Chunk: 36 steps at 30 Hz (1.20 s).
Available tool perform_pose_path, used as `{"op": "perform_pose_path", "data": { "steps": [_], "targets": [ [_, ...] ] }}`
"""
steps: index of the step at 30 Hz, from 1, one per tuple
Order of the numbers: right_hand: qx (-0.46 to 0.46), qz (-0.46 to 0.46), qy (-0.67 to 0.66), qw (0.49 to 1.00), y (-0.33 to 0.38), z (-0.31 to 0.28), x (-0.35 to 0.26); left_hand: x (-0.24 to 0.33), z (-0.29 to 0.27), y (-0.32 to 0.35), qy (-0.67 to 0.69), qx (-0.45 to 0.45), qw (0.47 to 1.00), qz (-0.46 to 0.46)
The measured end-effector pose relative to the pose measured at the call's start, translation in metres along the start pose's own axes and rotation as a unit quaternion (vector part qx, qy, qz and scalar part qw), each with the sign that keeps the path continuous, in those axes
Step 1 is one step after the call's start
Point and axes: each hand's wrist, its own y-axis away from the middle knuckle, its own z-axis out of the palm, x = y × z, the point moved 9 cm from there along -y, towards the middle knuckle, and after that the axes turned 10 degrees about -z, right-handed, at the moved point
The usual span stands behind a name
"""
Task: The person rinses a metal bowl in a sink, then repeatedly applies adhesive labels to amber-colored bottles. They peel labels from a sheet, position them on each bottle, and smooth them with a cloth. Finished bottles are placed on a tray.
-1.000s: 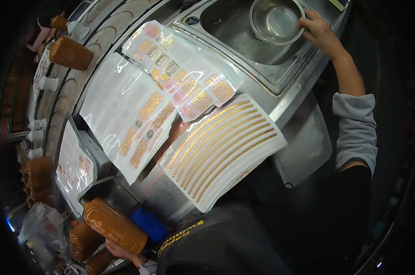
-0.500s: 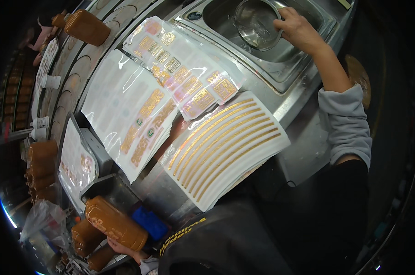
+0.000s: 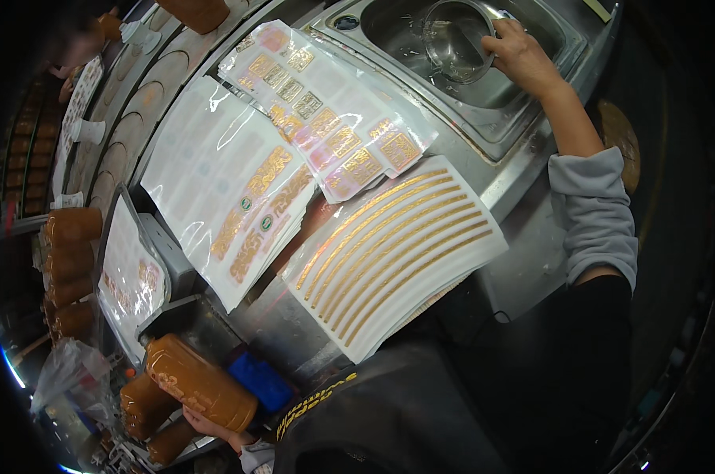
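Note:
At the upper right, my right hand (image 3: 523, 57) grips the rim of a round metal bowl (image 3: 459, 39) in the stainless steel sink (image 3: 496, 146). The bowl looks tilted, with a wet shine inside. Down at the lower left, my left hand (image 3: 203, 423) is closed around the underside of a brown glazed bottle (image 3: 199, 383) with raised decoration. Part of that hand is hidden by the bottle. Between my arms lie stacks of transfer sheets: one with curved gold bands (image 3: 397, 253), one with gold square labels (image 3: 326, 130), and one with gold ornaments (image 3: 215, 174).
Along the left runs a conveyor of round plates (image 3: 128, 126) carrying a brown bottle (image 3: 195, 9) and white stands (image 3: 87, 131). More brown bottles (image 3: 71, 265) stand at the left edge. A blue object (image 3: 259, 383) and a clear plastic bag (image 3: 73, 375) are near my left hand.
The brown bottle on the conveyor has travelled toward the upper right, and another white stand has come into view behind it. The view has shifted slightly; both hands keep their holds.

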Motion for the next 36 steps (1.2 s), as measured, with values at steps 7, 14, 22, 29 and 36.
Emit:
{"op": "perform_pose_path", "data": {
  "steps": [7,14,22,29,36],
  "targets": [
    [0.006,0.004,-0.08,0.997,0.011,0.032,0.008,0.002,0.002,0.001,0.003,0.001,1.0,0.004],
    [0.024,0.095,-0.216,0.971,0.016,0.053,0.025,0.007,0.006,0.008,-0.026,0.027,0.999,-0.008],
    [0.118,0.163,-0.272,0.941,0.018,0.045,0.045,0.0,-0.001,-0.003,-0.049,0.029,0.998,0.01],
    [0.194,0.179,-0.273,0.925,0.015,0.025,0.045,0.004,0.01,0.002,-0.027,-0.007,0.999,0.037],
    [0.229,0.167,-0.221,0.933,0.011,0.007,0.037,0.015,0.02,0.013,-0.03,-0.006,0.999,0.041]
  ]
}}
